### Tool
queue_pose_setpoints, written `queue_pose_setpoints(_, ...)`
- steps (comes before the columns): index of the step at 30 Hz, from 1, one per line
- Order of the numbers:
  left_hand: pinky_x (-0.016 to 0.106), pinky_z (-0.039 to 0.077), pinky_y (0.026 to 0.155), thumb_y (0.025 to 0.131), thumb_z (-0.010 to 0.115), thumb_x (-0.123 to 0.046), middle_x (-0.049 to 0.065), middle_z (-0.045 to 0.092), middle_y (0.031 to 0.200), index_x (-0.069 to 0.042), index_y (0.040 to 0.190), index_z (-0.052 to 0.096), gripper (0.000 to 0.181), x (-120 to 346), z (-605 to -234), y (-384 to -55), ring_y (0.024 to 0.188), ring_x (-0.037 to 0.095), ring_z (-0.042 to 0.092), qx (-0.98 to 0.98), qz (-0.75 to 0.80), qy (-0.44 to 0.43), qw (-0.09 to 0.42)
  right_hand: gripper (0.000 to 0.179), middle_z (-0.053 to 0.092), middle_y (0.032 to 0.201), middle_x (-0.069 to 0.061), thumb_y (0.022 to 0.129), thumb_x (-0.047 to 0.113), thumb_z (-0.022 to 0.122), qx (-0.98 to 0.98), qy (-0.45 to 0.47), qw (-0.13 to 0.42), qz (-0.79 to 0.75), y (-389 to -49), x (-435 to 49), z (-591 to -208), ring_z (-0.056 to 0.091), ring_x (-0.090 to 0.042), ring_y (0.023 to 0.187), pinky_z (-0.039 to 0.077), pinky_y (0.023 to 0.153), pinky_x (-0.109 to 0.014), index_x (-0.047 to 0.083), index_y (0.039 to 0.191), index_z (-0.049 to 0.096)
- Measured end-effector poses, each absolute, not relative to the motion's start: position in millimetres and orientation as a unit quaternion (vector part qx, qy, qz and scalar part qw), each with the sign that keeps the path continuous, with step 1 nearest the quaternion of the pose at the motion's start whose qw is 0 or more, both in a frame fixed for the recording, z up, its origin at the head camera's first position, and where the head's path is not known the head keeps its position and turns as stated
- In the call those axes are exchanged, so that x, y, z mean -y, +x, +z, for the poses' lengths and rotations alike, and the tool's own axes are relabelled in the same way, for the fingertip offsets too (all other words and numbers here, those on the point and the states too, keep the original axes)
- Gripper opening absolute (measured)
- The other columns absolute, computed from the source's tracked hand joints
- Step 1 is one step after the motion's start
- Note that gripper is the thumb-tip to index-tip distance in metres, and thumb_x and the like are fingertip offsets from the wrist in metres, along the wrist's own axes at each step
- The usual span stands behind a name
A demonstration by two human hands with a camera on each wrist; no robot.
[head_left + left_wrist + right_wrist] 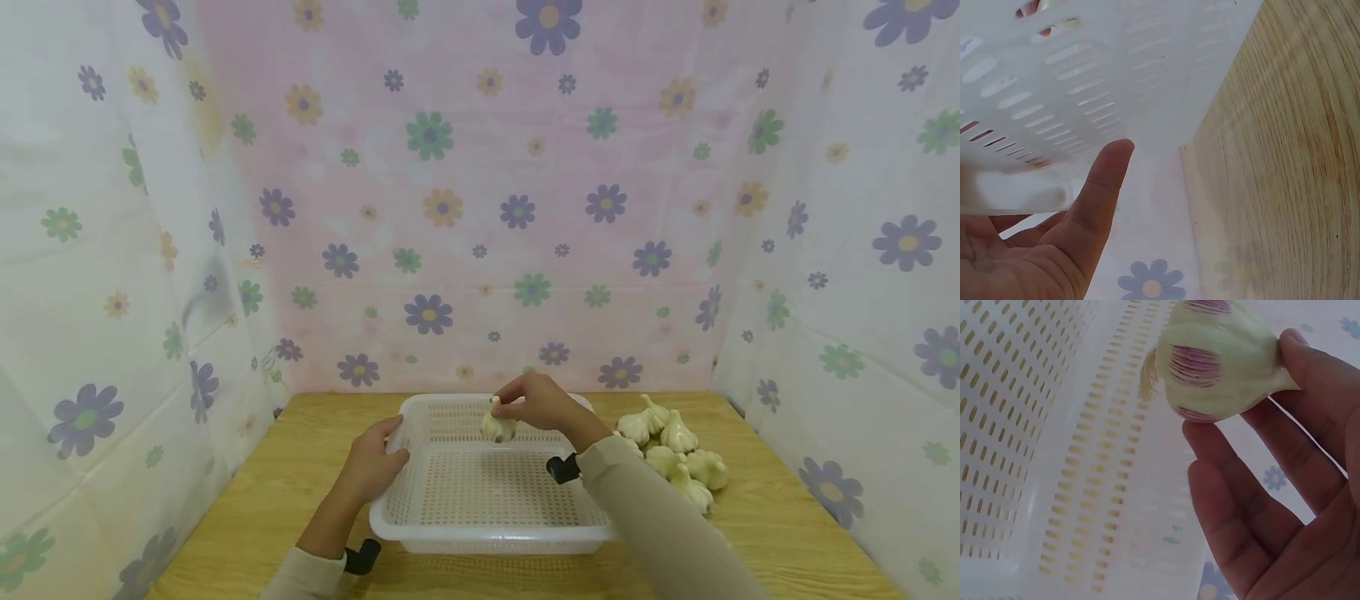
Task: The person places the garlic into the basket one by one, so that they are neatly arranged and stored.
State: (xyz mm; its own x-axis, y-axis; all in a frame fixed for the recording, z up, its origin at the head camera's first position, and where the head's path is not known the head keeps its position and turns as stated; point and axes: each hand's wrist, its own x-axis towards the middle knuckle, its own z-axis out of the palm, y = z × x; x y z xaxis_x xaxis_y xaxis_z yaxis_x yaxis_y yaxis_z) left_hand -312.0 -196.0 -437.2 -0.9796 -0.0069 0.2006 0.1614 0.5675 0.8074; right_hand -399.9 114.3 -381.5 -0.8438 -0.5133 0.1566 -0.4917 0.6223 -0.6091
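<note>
My right hand [542,403] holds a garlic bulb [498,423] by its stem, above the back part of a white plastic basket [491,537]. In the right wrist view the garlic bulb [1222,369] shows purple streaks and a tuft of roots, with the thumb and fingers of the right hand [1297,481] at its neck and side. At the basket's left rim, my left hand [372,461] grips the edge. From the left wrist, one finger of the left hand [1066,250] lies along the slotted outer wall of the basket [1116,81].
Several more garlic bulbs [678,467] lie in a pile on the wooden table [300,467], right of the basket. My right forearm crosses the basket's right side and hides part of it. Flower-patterned sheets [465,208] close off the back and both sides.
</note>
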Motion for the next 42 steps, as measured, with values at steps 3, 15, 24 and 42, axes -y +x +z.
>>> queue_pose_setpoints(3, 0.048, 0.063, 0.086, 0.09, 0.065, -0.007, 0.029, 0.05, 0.152, 0.004, 0.151, 0.047, 0.064, 195.6, -438.9, -311.1, 0.125, 0.043, 0.063, 0.88, -0.463, -0.047, 0.091, 0.029, 0.077, 0.118, 0.005, 0.093, 0.038, 0.076, -0.907, -0.265, 0.031, -0.327, -401.9, -109.4, -384.3, 0.071, -0.018, 0.108, 0.058, 0.098, -0.046, 0.02, 0.115, 0.081)
queue_pose_setpoints(15, 0.047, 0.063, 0.087, 0.09, 0.065, -0.007, 0.027, 0.049, 0.153, 0.003, 0.152, 0.047, 0.065, 197.4, -439.9, -316.0, 0.124, 0.04, 0.063, 0.883, -0.456, -0.052, 0.097, 0.018, 0.077, 0.104, 0.007, 0.087, 0.035, 0.083, -0.897, -0.27, 0.035, -0.347, -415.4, -87.4, -395.5, 0.07, -0.018, 0.102, 0.061, 0.088, -0.042, 0.023, 0.1, 0.082)
queue_pose_setpoints(24, 0.054, 0.057, 0.098, 0.09, 0.064, -0.007, 0.026, 0.048, 0.155, 0.005, 0.151, 0.047, 0.064, 194.4, -438.6, -314.5, 0.135, 0.045, 0.055, 0.885, -0.452, -0.05, 0.101, 0.018, 0.079, 0.091, 0.002, 0.086, 0.023, 0.085, -0.879, -0.254, 0.084, -0.396, -414.6, -64.4, -409.1, 0.073, -0.017, 0.08, 0.062, 0.071, -0.032, 0.012, 0.099, 0.083)
queue_pose_setpoints(42, 0.057, 0.055, 0.1, 0.091, 0.064, -0.009, 0.025, 0.049, 0.155, 0.004, 0.152, 0.047, 0.065, 193.7, -438.2, -314.8, 0.137, 0.046, 0.053, 0.894, -0.434, -0.04, 0.104, 0.022, 0.077, 0.096, 0.001, 0.083, 0.024, 0.087, -0.9, -0.222, 0.063, -0.369, -408.3, -31.6, -418.1, 0.069, -0.014, 0.086, 0.061, 0.081, -0.036, 0.012, 0.1, 0.081)
